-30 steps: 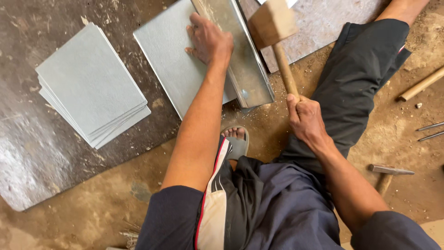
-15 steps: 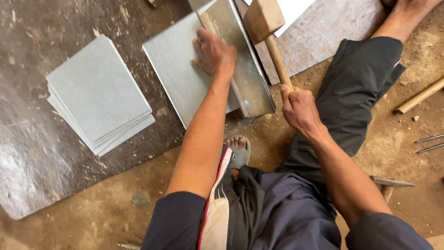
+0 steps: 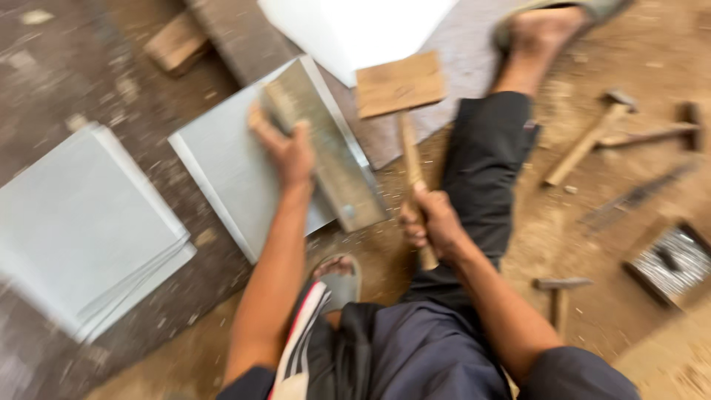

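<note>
- Sitting on the dirt floor (image 3: 607, 318), legs spread, and the whole view is pretty blurry.
- Right hand (image 3: 433, 222): grip clenched tight round the handle of a wooden mallet (image 3: 400, 85), whose block head is up over the work.
- Left hand (image 3: 289, 144): fingers spread flat, not gripping, pressing on a metal bar (image 3: 337, 174) lying across a grey metal sheet (image 3: 222, 167).
- Stack of similar sheets (image 3: 81, 222) sits off to the left, well apart.
- A few hammers (image 3: 592, 141) lie on the right.

Dusty floor (image 3: 607, 244) under stacked grey sheets (image 3: 81, 230) (blurred), hammers (image 3: 592, 141), wood block (image 3: 176, 43).
</note>
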### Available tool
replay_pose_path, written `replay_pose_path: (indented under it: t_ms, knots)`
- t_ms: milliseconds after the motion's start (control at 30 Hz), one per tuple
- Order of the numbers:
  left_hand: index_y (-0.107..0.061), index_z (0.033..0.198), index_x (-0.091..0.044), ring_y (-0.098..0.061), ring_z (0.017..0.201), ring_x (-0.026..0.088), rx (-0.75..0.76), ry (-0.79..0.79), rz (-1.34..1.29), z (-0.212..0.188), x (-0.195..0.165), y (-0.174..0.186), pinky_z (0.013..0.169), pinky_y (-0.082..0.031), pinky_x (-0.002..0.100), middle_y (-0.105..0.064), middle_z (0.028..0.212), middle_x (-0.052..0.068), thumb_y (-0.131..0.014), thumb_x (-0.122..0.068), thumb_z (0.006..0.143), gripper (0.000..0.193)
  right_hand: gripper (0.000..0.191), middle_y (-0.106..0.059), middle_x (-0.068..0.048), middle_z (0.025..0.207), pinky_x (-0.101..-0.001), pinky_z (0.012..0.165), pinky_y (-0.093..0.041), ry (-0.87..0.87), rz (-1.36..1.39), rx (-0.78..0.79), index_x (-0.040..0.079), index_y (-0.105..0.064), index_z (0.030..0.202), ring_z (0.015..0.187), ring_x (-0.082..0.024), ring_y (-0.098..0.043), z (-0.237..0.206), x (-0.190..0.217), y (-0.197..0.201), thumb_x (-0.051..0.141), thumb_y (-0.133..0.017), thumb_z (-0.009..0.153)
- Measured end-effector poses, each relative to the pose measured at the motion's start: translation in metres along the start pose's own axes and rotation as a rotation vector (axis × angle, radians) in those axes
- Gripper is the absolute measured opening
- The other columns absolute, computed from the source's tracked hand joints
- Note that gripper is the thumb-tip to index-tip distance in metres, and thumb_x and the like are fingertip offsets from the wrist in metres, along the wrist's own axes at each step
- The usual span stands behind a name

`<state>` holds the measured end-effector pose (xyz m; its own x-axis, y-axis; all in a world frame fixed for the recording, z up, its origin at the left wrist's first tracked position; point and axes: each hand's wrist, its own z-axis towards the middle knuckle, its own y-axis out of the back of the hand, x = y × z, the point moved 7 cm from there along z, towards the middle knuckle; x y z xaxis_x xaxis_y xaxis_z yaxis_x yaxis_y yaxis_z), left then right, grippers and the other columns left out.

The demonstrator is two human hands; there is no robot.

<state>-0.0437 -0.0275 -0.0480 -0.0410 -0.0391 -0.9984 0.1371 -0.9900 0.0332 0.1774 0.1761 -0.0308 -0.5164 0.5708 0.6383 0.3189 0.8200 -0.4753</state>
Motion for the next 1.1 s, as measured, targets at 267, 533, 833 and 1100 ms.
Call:
replay_pose_path:
  t_ms: [267,533,833,1100]
  knots:
    - [-0.005,0.167,-0.002,-0.019,0.158,0.031,0.147,0.208,-0.353,-0.042,-0.009,0.016,0.129,-0.02,0.044,-0.011,0.172,0.02,-0.058,-0.03,0.105,0.086,0.06,-0.044,-0.001,0.047,-0.0256,0.033,-0.032,-0.301,-0.202,0.229,0.005,-0.052,0.067,0.035,-0.009,-0.04,-0.031,-0.032,-0.003,0.051,-0.048,0.106]
    - [-0.018,0.163,0.003,-0.044,0.149,0.032,0.132,0.081,-0.046,-0.04,-0.029,0.024,0.126,-0.034,0.039,-0.035,0.163,0.021,-0.048,0.014,0.076,0.093,0.06,-0.052,-0.003,0.048,-0.037,0.032,-0.043,0.042,-0.846,-0.359,0.001,-0.053,0.056,0.036,-0.017,-0.053,0.061,0.032,0.005,0.046,-0.085,0.078]
    - [-0.024,0.159,0.009,-0.04,0.149,0.033,0.057,0.026,-0.168,-0.046,-0.028,0.036,0.127,-0.031,0.04,-0.038,0.158,0.022,-0.049,0.006,0.072,0.09,0.048,-0.053,-0.001,0.05,-0.0314,0.032,-0.032,-0.06,-0.7,-0.298,0.008,-0.06,0.06,0.035,-0.011,-0.044,0.109,0.002,0.028,0.044,-0.089,0.075]
    - [-0.026,0.159,0.008,-0.048,0.146,0.042,-0.075,-0.17,0.29,0.038,-0.004,0.04,0.127,-0.033,0.044,-0.046,0.156,0.03,-0.045,0.014,0.076,0.085,0.042,-0.054,0.0,0.052,-0.0275,0.036,-0.034,0.092,-0.533,-0.182,0.008,-0.059,0.061,0.039,-0.009,-0.047,0.115,-0.004,0.01,0.026,-0.088,0.085]
